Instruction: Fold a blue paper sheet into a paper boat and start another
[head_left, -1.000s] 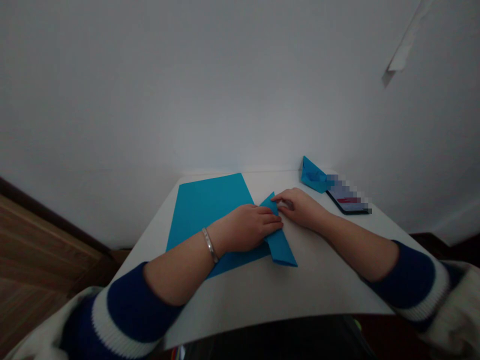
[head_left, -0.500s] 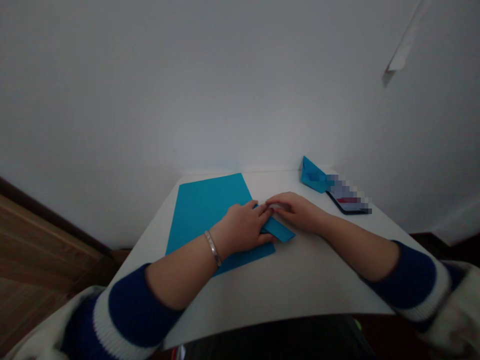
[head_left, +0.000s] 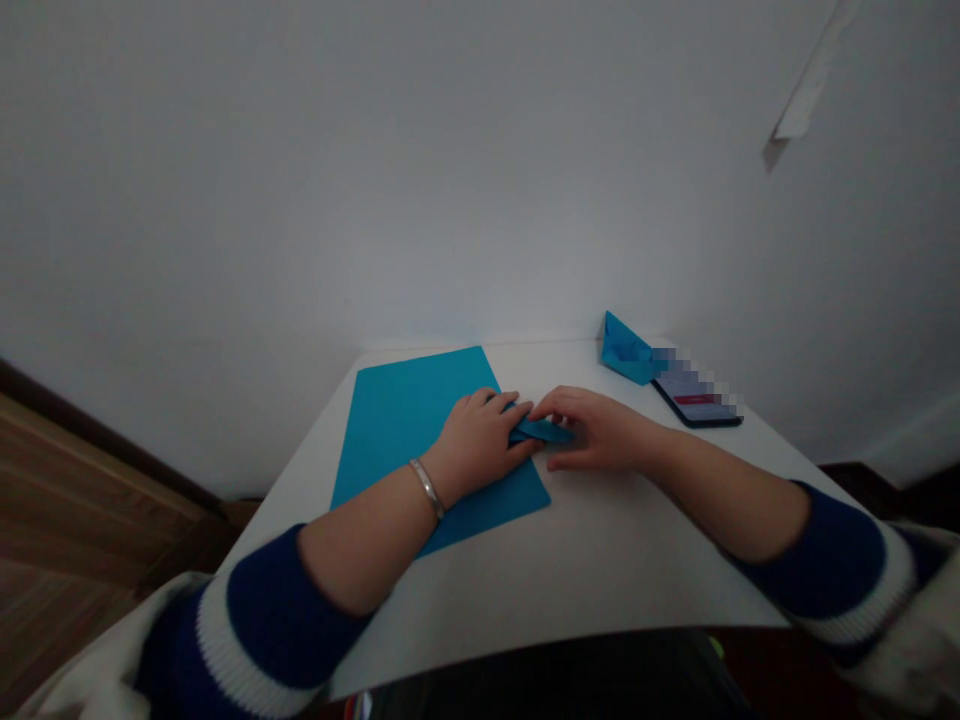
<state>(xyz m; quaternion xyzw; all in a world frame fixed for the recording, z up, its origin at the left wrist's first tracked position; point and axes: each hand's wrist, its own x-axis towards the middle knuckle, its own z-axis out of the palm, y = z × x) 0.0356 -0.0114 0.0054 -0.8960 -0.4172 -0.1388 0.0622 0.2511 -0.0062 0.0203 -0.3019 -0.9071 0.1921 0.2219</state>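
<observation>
A small folded piece of blue paper point(head_left: 546, 431) lies tilted between my two hands, over the right edge of a flat blue sheet point(head_left: 420, 400). My left hand point(head_left: 489, 435), with a silver bangle at the wrist, is closed on the folded paper's left part, fingers over the top and thumb along the near side. At the other end my right hand point(head_left: 592, 428) curls round the paper, its fingertips against the upper edge and its thumb lower down. The part of the folded paper under my left fingers is hidden.
A folded blue paper boat point(head_left: 624, 352) stands at the back right of the white table point(head_left: 600, 560), touching a phone point(head_left: 701, 398) with a partly blurred screen. Behind the table rises a pale wall point(head_left: 480, 180). Wooden furniture point(head_left: 97, 500) is at the left.
The folded paper has turned and now shows as a narrower strip. My left hand has shifted slightly, its fingers more spread; my right thumb has moved down, away from the fingers.
</observation>
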